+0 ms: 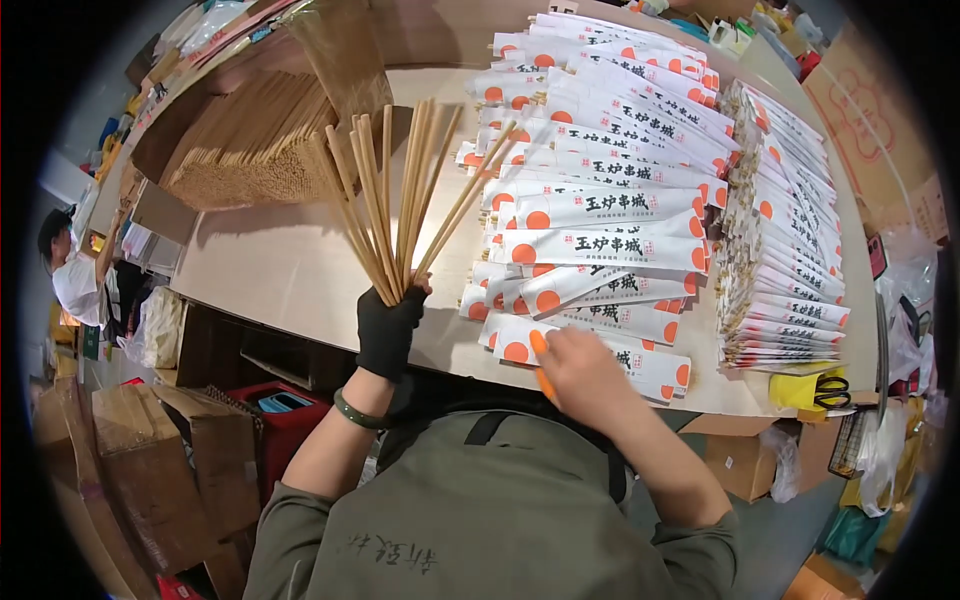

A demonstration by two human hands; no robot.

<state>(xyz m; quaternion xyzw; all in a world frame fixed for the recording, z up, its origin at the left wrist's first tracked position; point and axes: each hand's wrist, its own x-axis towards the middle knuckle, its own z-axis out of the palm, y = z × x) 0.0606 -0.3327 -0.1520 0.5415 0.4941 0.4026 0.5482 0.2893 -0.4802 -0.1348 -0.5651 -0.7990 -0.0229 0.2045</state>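
Observation:
My left hand (pixel 388 335), in a black fingerless glove, grips a fanned bundle of bare wooden chopsticks (pixel 405 210) by their lower ends; the tips spread up and away over the table. To its right, my right hand (pixel 585 375) is over the nearest white paper chopstick sleeve (pixel 655 372), which has orange dots and dark print. Orange finger covers sit on its thumb and forefinger, which are apart with nothing seen between them; the other fingers are curled. Many more sleeves (pixel 600 245) lie overlapped in a column beyond this hand.
A dense pile of wooden sticks (pixel 255 140) lies at the far left of the table (pixel 250 250), beside clear plastic wrap (pixel 345 55). Filled sleeves (pixel 785 240) are stacked at the right. Black-handled scissors (pixel 832 390) lie at the right edge. Another person (pixel 80 265) is at far left.

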